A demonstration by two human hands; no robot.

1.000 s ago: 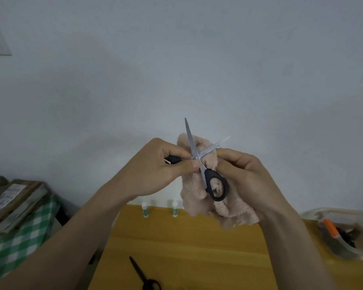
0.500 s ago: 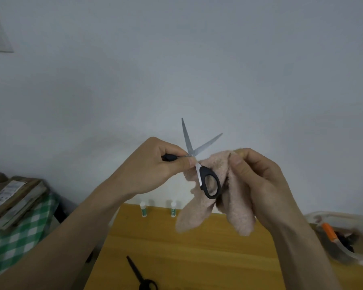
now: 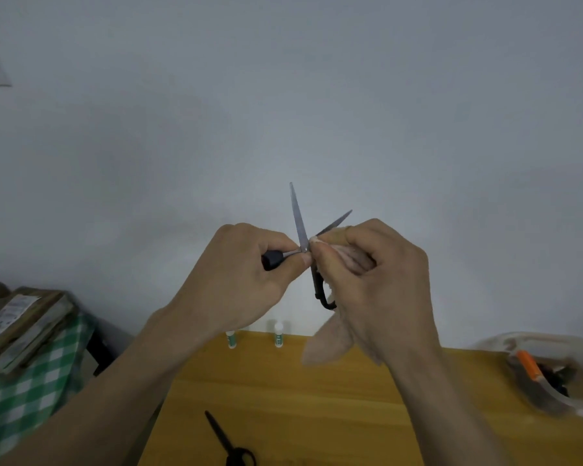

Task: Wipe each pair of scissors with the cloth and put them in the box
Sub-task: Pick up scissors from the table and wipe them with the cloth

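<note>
Black scissors [image 3: 298, 227], two (one [image 3: 229, 443] tabled)

scissors I'm holding [image 3: 299, 223]: matt grey metal blades, black plastic handles
cloth [image 3: 330, 344]: soft fuzzy pink fabric
table [image 3: 317, 398]: smooth yellowish wood, slight sheen
box [image 3: 559, 395]: clear plastic, looks glossy to me
second scissors [image 3: 228, 445]: all matt black
left side cloth [image 3: 24, 395]: green-white checked fabric

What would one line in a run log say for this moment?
step: wiping | left hand: grips open scissors | right hand: pinches cloth at blades | spare scissors: on table
</note>
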